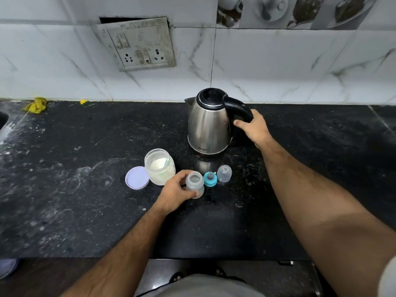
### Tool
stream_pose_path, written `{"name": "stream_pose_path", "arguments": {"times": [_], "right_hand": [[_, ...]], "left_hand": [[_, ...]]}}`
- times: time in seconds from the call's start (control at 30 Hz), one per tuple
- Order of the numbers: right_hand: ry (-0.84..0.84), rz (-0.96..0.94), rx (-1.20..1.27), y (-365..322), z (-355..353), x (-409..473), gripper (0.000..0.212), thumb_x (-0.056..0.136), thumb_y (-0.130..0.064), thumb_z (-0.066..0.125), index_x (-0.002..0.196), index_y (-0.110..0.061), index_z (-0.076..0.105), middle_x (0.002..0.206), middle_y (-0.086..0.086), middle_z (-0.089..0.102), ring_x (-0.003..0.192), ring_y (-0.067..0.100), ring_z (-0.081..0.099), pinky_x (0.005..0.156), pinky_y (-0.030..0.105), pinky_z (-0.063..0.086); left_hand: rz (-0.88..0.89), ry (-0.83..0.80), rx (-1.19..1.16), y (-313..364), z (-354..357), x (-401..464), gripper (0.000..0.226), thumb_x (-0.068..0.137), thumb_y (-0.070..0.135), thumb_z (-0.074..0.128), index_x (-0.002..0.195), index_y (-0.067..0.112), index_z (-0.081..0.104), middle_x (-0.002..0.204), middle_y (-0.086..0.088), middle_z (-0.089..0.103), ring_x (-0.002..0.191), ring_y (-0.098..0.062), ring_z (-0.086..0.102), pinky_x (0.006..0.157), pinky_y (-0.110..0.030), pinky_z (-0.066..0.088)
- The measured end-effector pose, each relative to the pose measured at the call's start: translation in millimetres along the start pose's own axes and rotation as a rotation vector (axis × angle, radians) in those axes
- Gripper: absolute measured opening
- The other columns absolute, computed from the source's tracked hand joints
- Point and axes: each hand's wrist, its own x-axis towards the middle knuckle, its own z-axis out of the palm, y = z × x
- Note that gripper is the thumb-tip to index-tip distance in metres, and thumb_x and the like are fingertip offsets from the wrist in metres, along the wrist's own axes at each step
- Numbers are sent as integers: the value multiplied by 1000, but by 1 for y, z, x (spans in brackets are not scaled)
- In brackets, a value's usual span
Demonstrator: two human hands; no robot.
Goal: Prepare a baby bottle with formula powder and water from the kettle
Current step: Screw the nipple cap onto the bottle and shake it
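On the dark desk [64, 189], a lilac lid [137, 177] lies beside the open formula jar [159, 167], and next to that the left hand [175, 192] curls around the small clear bottle [194, 184], which stands upright and uncapped, seemingly with a little water inside. Its teal nipple ring [210, 179] and clear cap [224, 173] sit just right of it. Behind and to the right, the right hand [254, 128] grips the handle of the upright steel kettle [209, 125], its spout pointing left, away from the hand, so pouring means swinging it forward over the bottle's mouth.

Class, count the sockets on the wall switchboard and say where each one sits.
2: one socket at the lower left of the switchboard, the other socket at its lower right, switches between them.
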Motion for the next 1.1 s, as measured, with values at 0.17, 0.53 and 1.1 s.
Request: {"name": "stream_pose_path", "arguments": {"times": [0.17,0.53,1.1], "right_hand": [[92,5,-202,20,-6,-34,58,75,-21,77,126,-19,51,123,0,58,103,15,60,97,38,50],[-214,18,-593,28,37,-152,18,80,-30,69,98,-31,67,95,-2,73,90,21,66,78,34,54],[-258,-58,-824,30,71,-155,39,80,-45,72,112,-27,57,110,0,62,96,23,63,77,35,50]], "left_hand": [[-3,-6,-5,-3,0,-2,58,70,0,83,116,28,63,115,8,69,111,-9,64,101,-28,49],[25,-20,12,-5,-5,-10,56,64,10,83,114,28,64,114,6,70,111,-13,64,104,-37,49],[18,-1,32,-12,-12,-17,63,68,5,86,121,28,61,120,10,69,116,-9,62,106,-39,47]]}}
